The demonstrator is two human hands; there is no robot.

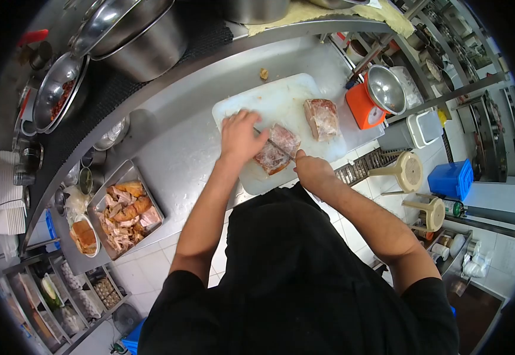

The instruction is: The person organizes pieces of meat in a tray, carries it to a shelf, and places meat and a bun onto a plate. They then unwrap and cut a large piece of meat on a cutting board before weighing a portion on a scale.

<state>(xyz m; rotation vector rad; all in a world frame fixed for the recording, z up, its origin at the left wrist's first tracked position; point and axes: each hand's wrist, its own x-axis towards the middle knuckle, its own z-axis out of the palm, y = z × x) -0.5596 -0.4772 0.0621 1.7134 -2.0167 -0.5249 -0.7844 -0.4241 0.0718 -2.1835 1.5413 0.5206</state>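
Observation:
A knife (280, 148) lies across a block of frozen-looking meat (283, 137) on the white cutting board (269, 97). My right hand (315, 173) is closed around its handle, at the lower right of the meat. Beside the blade's far end is my left hand (242, 137), slightly blurred, its fingers apart with the thumb close to the blade. A second block of frosted meat (322, 119) sits on the board's right part.
A metal tray of cooked meat pieces (128, 216) stands on the steel counter (177, 165) at left. To the right is an orange scale (364, 106) with a steel bowl (386, 89). Large pots (145, 53) rest on the shelf above. Plastic stools (408, 171) stand on the floor.

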